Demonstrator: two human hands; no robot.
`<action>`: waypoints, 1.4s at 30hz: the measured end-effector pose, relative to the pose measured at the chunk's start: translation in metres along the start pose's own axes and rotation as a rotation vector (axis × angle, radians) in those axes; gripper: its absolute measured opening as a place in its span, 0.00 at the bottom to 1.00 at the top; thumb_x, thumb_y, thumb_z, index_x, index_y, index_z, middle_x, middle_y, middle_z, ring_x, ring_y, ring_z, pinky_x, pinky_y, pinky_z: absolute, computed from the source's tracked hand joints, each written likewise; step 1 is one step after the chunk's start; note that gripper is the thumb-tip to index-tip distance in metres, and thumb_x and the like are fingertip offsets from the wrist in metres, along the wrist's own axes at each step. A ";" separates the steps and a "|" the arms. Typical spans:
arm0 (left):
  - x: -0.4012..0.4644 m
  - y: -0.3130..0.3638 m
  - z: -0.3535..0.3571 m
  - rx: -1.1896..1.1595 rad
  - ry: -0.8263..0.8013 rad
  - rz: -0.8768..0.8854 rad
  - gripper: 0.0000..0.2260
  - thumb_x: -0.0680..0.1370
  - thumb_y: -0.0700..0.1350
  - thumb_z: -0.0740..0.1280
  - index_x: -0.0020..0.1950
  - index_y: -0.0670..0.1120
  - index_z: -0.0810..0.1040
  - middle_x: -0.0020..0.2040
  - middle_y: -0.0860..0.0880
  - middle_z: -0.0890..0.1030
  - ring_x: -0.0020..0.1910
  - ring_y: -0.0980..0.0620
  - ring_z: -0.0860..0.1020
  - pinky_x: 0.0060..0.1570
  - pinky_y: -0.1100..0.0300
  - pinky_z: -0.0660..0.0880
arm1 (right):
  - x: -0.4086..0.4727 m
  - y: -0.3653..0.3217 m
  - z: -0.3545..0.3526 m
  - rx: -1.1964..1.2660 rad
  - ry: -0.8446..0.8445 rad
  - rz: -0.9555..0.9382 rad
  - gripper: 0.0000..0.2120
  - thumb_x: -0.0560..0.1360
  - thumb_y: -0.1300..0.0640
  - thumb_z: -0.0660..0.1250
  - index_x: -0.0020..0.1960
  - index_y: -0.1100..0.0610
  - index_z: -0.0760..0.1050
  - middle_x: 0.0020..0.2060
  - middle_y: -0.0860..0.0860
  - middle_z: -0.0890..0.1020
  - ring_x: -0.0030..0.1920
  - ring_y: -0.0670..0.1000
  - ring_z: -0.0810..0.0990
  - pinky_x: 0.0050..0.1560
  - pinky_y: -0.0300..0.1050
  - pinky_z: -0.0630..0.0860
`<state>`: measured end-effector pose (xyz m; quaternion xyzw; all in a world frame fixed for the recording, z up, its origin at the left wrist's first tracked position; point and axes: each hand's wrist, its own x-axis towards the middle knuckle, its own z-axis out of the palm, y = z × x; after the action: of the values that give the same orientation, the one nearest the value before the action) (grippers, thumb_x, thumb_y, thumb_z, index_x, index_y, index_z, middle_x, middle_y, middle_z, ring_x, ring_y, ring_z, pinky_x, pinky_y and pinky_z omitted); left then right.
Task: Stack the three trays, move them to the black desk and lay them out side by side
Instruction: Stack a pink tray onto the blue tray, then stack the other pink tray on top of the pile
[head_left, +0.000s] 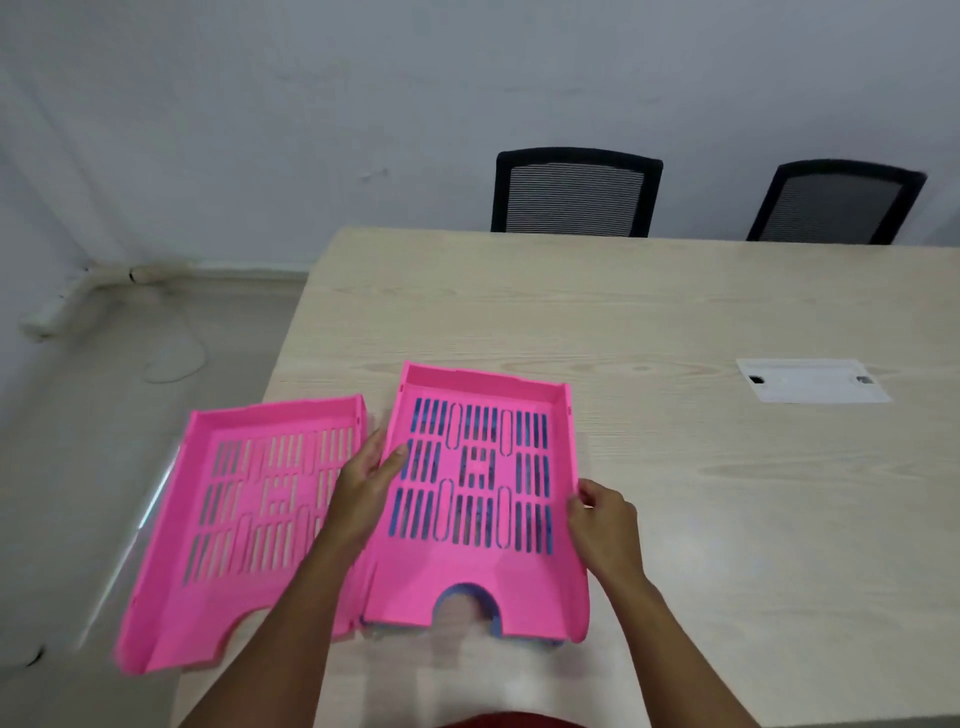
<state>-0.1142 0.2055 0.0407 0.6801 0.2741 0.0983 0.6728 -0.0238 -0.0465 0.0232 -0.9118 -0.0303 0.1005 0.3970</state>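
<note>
A pink slotted tray lies on top of a blue tray, which shows only through the slots and at the front notch. My left hand grips the pink tray's left wall. My right hand grips its right wall. A second pink tray lies to the left, overhanging the left edge of the light wooden table.
Two black mesh chairs stand at the table's far side. A white cable hatch is set into the tabletop at the right. Grey floor and a white wall lie beyond the table's left edge.
</note>
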 end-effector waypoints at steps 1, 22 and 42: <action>0.000 -0.002 -0.002 0.013 -0.003 -0.014 0.27 0.80 0.47 0.65 0.77 0.47 0.63 0.73 0.52 0.68 0.66 0.57 0.72 0.65 0.61 0.67 | -0.002 0.001 0.002 -0.010 -0.007 0.003 0.13 0.76 0.65 0.59 0.36 0.58 0.77 0.27 0.50 0.79 0.26 0.48 0.72 0.25 0.34 0.68; 0.018 -0.019 0.001 0.015 0.043 -0.055 0.27 0.80 0.50 0.65 0.77 0.47 0.64 0.77 0.45 0.67 0.74 0.45 0.67 0.71 0.47 0.63 | 0.005 0.003 0.010 -0.010 0.020 0.042 0.15 0.76 0.66 0.58 0.35 0.54 0.74 0.30 0.48 0.79 0.25 0.46 0.73 0.24 0.30 0.66; -0.005 -0.040 0.036 0.073 -0.011 -0.100 0.34 0.75 0.61 0.66 0.79 0.55 0.59 0.79 0.50 0.63 0.76 0.46 0.65 0.72 0.40 0.64 | 0.015 0.004 -0.012 0.067 0.096 0.114 0.19 0.78 0.65 0.57 0.66 0.61 0.76 0.56 0.56 0.83 0.55 0.59 0.82 0.60 0.51 0.78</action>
<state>-0.1104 0.1698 0.0003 0.6903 0.3076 0.0509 0.6529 -0.0063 -0.0558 0.0263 -0.9021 0.0438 0.0800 0.4218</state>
